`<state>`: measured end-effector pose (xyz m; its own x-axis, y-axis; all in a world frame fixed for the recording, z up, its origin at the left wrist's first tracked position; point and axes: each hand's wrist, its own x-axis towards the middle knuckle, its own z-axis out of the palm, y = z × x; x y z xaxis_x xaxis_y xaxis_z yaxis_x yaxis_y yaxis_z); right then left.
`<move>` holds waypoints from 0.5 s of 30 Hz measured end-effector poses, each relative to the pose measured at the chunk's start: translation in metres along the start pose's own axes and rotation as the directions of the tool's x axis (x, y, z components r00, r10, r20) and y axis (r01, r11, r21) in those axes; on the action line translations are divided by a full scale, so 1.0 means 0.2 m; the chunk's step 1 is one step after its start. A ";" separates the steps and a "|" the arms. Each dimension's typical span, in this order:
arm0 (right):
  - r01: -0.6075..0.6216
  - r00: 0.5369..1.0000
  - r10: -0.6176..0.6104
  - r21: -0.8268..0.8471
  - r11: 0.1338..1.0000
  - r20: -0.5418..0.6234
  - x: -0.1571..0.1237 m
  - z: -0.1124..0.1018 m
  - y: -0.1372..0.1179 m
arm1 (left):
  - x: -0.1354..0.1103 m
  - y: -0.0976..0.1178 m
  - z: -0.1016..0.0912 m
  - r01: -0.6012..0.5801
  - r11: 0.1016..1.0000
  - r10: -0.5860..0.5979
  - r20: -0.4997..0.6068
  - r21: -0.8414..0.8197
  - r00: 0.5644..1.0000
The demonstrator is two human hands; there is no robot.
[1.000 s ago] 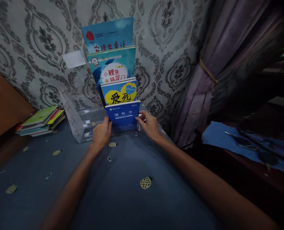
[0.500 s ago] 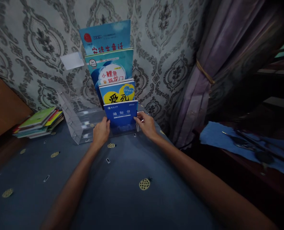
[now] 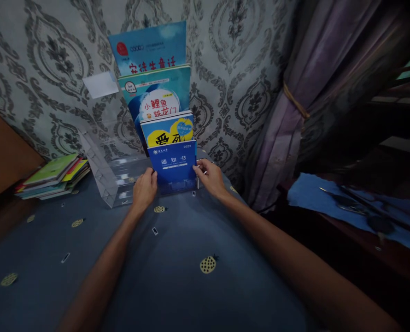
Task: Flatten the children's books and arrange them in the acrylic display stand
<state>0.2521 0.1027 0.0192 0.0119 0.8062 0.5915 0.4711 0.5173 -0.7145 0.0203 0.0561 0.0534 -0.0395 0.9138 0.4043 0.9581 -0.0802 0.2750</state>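
Observation:
A dark blue booklet (image 3: 172,163) stands upright in the front slot of a clear acrylic tiered rack (image 3: 117,173). My left hand (image 3: 144,189) grips the booklet's left edge with curled fingers. On the other side, my right hand (image 3: 210,177) pinches its right edge. Behind the booklet, three more books rise in steps: a yellow-and-blue one (image 3: 166,129), a teal one with a white circle (image 3: 156,94), and a light blue one (image 3: 148,46) at the back.
The rack's left half holds no books. A stack of thin colourful books (image 3: 53,175) lies at the left on the blue pineapple-print cloth (image 3: 177,276). Patterned wallpaper stands behind, a purple tied curtain (image 3: 295,101) hangs at the right, and a dark side table with blue cloth (image 3: 346,207) is beyond.
The view has drifted slightly; the booklet sits a little lower in its slot. Both hands stay on its edges.

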 end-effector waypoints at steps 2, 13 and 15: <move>-0.002 1.000 0.002 0.021 1.000 -0.005 -0.01 0.00 0.00 | -0.01 0.00 0.00 0.002 1.000 -0.002 0.004 -0.013 1.000; 0.012 1.000 -0.011 0.043 0.999 -0.019 -0.03 -0.02 0.00 | -0.05 -0.01 -0.01 -0.022 0.999 0.023 0.012 -0.049 1.000; 0.018 1.000 -0.017 0.043 0.999 -0.024 -0.03 -0.02 0.00 | -0.05 -0.01 -0.01 -0.020 0.999 0.021 0.016 -0.050 1.000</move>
<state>0.2552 0.0967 0.0178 0.0257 0.7903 0.6122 0.4329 0.5432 -0.7194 0.0189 0.0453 0.0510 -0.0145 0.9182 0.3958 0.9434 -0.1185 0.3097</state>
